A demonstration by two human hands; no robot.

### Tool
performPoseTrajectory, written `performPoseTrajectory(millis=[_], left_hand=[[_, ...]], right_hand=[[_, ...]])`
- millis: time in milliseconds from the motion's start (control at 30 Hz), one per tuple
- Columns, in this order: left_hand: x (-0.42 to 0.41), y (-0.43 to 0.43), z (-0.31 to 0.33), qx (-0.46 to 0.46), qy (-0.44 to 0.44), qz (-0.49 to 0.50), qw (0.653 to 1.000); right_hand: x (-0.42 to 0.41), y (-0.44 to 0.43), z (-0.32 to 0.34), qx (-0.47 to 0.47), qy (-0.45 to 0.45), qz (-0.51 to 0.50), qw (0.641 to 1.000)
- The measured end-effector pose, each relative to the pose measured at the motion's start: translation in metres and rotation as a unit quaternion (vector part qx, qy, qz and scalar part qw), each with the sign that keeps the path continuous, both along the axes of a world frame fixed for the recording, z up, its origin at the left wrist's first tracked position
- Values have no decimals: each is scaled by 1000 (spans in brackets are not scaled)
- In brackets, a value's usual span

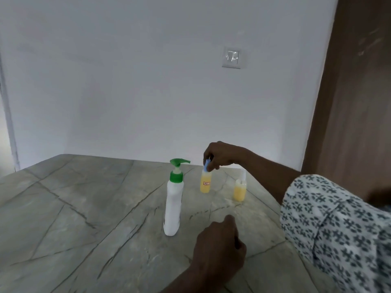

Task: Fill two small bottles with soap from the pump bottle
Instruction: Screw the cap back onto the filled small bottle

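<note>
Small bottle (205,182) upright on table (84,208); right hand (222,154) pinches its blue cap (207,165) from above; left hand (219,246) curled, holding nothing visible.

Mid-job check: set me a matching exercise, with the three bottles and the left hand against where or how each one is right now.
Things:
1. pump bottle
2. blue-capped small bottle
3. clear-capped small bottle
4. left hand

States:
A. fingers curled, nearest the camera
B. cap pinched by the right hand
C. white with a green top, untouched
D. stands free, rightmost bottle

Pairs: 1-C, 2-B, 3-D, 4-A
</note>
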State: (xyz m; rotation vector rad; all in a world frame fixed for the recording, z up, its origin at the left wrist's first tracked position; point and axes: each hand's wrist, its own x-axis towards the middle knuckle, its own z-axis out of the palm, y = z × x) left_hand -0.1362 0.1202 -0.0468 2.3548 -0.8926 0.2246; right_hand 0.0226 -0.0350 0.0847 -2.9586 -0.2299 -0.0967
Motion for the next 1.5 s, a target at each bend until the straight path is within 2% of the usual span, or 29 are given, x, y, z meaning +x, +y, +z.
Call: performPoseTrajectory(millis=[100,267,833,1133,1233,1300,1367,1500], left_hand=[[2,-3,0,25,4,-20,999],[5,-2,-2,9,-16,-27,999],[8,-3,-4,29,-29,-11,999],[11,-1,-4,1,-53,10,999],[11,-1,-3,-14,-68,29,997],[13,-1,-1,-50,-77,55,994],[15,2,5,-133,-102,105,980],[34,24,21,-320,-141,243,905]], right_hand=[[11,0,-12,-33,6,5,999],[14,-10,-19,-55,20,-11,998],[26,-27,-39,14,10,-22,1000],[16,-22,-36,-3,18,-32,999],[4,-17,-32,-8,-13,-42,999],[-8,-13,-29,-36,-63,-52,996],[-27,-6,-25,-39,-124,-63,990],[-90,10,-24,90,-238,-67,965]])
